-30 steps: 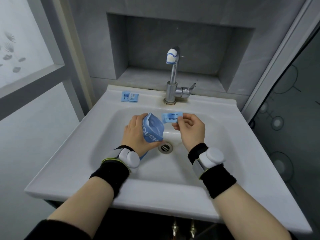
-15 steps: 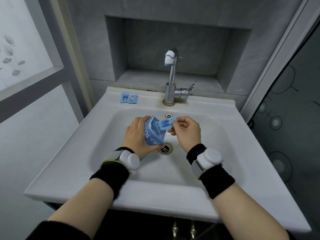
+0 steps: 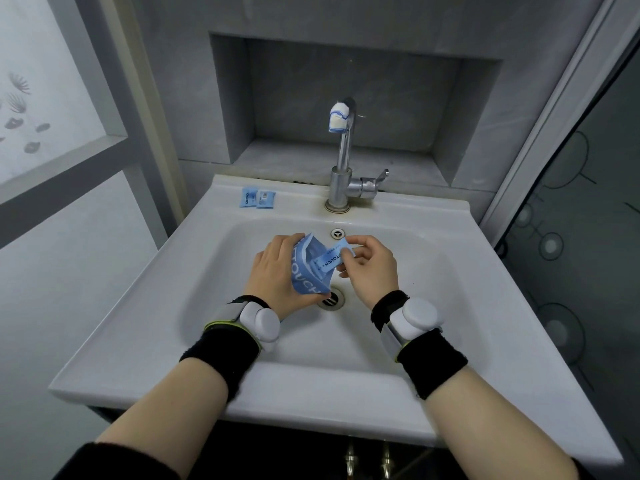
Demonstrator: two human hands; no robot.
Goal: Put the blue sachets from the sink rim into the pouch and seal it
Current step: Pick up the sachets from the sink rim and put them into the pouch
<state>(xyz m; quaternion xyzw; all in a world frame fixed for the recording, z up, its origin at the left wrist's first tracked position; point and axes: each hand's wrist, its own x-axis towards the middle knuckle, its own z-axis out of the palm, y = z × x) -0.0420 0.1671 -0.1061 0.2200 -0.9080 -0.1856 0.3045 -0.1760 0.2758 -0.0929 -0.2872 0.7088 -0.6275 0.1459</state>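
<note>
Over the basin (image 3: 415,306) we find the left hand (image 3: 277,271), its grip curled round the blue pouch (image 3: 304,273), whose open mouth is turned toward the right. The right hand (image 3: 372,268) pinches a long blue sachet (image 3: 330,259) by its far end. The near end is at the pouch mouth, touching or just inside; we cannot tell which. The sachet's long axis runs from upper right down to lower left, in line with the opening, so we judge the coming move to be a push leftward along that axis. Two more sachets (image 3: 258,197) lie side by side on the sink rim (image 3: 398,206), back left, nearer the occupied left hand.
</note>
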